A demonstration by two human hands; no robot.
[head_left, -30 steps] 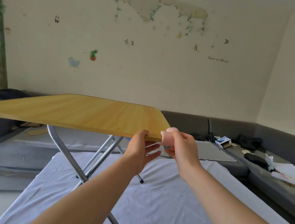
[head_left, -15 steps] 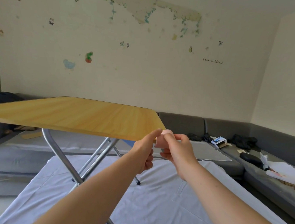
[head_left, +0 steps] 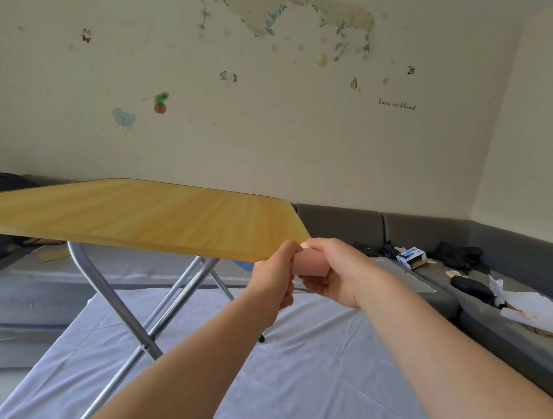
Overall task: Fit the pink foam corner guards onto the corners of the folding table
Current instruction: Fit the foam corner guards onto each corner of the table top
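Pink foam is what the right hand's fingers (head_left: 320, 285) are wrapped around, thumb over the top and the rest curled underneath, so the corner guard (head_left: 312, 263) sits pinched right against the near right corner of the folding table (head_left: 150, 217). That grip looks meant to squeeze the foam onto the edge from both faces at once, which is probably how you'd want it seated. The left hand (head_left: 274, 274) is curled in right beside it, fingers tucked at the underside of the edge and touching the guard's left end; whether it's gripping the foam or just bracing the counter can't be told from here, most of it is hidden behind its own knuckles. Best guess is it steadies the light top so it doesn't skate away under the push. The right hand (head_left: 333, 271) comes in from the side, which suits sliding the guard inward along the corner. The table stands on crossed metal legs (head_left: 113, 297) over a pale sheet (head_left: 317, 386), which looks soft enough to let it wobble. Grey sofa cushions (head_left: 420, 232) behind hold a small box (head_left: 411, 257) and loose papers (head_left: 539, 310), well apart from the action.
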